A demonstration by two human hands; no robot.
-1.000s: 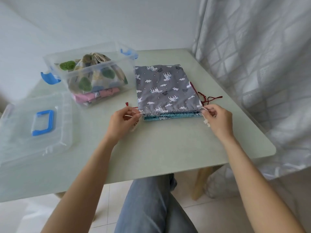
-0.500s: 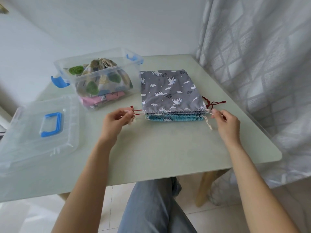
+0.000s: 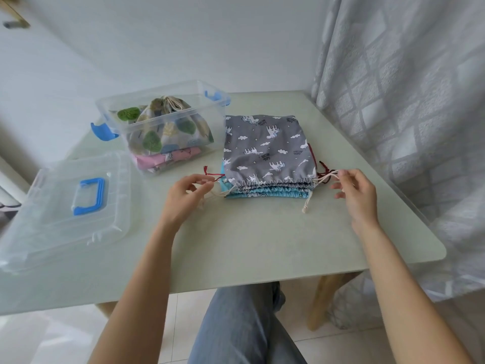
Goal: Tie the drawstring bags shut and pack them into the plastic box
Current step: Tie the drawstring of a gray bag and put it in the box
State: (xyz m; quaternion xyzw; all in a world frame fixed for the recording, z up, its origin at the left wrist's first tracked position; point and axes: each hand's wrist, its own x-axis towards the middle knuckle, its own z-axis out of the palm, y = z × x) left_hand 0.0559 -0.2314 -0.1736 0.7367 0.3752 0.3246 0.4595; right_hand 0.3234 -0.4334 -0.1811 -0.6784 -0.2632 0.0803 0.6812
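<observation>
Your grey drawstring bag [image 3: 267, 148], printed with white clouds and animals, lies flat on top of a turquoise bag [image 3: 265, 193] on the pale green table [image 3: 262, 245], its near hem gathered into tight ruffles; your left hand [image 3: 183, 198] pinches the cream cord [image 3: 217, 193] at the bag's left end; your right hand [image 3: 354, 193] pinches the cord at its right end; the clear plastic box [image 3: 162, 124] just beside the stack holds a tied leaf-print bag [image 3: 168, 127] over a pink one [image 3: 170, 158].
</observation>
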